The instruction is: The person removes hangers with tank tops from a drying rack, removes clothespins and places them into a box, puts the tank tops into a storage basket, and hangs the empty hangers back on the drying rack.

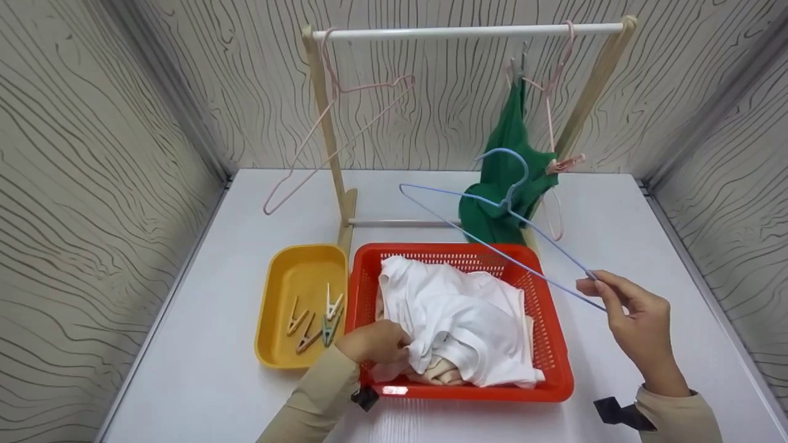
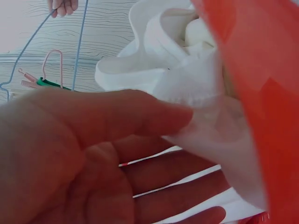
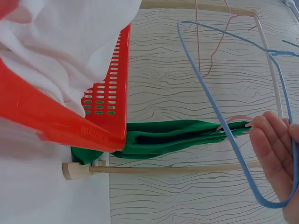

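Observation:
My right hand [image 1: 640, 314] pinches one end of a blue clothes hanger [image 1: 535, 231] between thumb and fingers, holding it in the air over the basket's right side. The hanger's hook points up and away. In the right wrist view, the hanger [image 3: 212, 98] slants across the wall behind. A white garment [image 1: 468, 314] lies bunched in the red basket [image 1: 560, 369], with beige cloth [image 1: 440, 371] under it. At the basket's near left corner, my left hand [image 1: 378, 341] holds the garment's edge, thumb over the cloth [image 2: 201, 79] in the left wrist view.
A yellow tray [image 1: 271, 307] with several clothespins [image 1: 329, 329] stands left of the basket. Behind is a drying rack [image 1: 468, 32] bearing a bare pink hanger [image 1: 301, 144] and a green garment [image 1: 508, 160] clipped to another pink hanger [image 1: 550, 111]. Patterned walls enclose the table [image 1: 203, 307].

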`<state>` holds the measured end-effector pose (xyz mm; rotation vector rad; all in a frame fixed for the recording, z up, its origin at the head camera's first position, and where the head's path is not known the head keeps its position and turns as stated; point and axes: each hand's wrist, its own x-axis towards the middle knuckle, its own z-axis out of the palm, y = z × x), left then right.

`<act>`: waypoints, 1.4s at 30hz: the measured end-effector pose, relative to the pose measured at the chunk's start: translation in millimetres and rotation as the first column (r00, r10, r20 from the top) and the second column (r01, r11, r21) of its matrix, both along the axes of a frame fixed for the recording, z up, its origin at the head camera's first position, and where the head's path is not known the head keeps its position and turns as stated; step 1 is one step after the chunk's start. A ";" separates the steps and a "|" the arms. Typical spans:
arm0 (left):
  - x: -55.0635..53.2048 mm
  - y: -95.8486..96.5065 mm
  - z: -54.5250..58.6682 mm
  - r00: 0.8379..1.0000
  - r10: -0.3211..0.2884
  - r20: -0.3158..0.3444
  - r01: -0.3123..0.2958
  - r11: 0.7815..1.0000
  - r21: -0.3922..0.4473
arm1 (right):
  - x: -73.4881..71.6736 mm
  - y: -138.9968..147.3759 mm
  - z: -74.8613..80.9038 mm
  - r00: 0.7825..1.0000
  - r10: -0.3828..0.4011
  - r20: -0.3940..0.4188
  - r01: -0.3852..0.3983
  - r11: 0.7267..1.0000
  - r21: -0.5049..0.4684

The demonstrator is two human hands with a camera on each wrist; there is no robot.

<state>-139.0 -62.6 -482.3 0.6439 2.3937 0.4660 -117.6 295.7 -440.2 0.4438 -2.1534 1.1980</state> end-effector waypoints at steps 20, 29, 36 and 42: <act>-16.3 -15.9 0.9 0.989 0.088 -0.122 -0.051 0.960 0.274 | -7.5 -27.7 18.6 0.997 -0.077 0.024 0.076 0.996 0.047; -23.7 -14.9 3.1 0.982 0.127 -0.143 -0.065 0.925 0.374 | -14.6 -45.7 37.1 0.996 -0.085 -0.024 0.087 0.995 0.057; -25.2 -11.0 5.6 0.977 0.125 -0.170 -0.044 0.910 0.411 | -22.9 -57.1 53.6 0.995 -0.100 -0.022 0.100 0.995 0.024; -23.7 -9.7 3.9 0.972 0.139 -0.188 -0.046 0.902 0.429 | -29.8 -64.2 61.9 0.992 -0.120 0.026 0.121 0.993 -0.007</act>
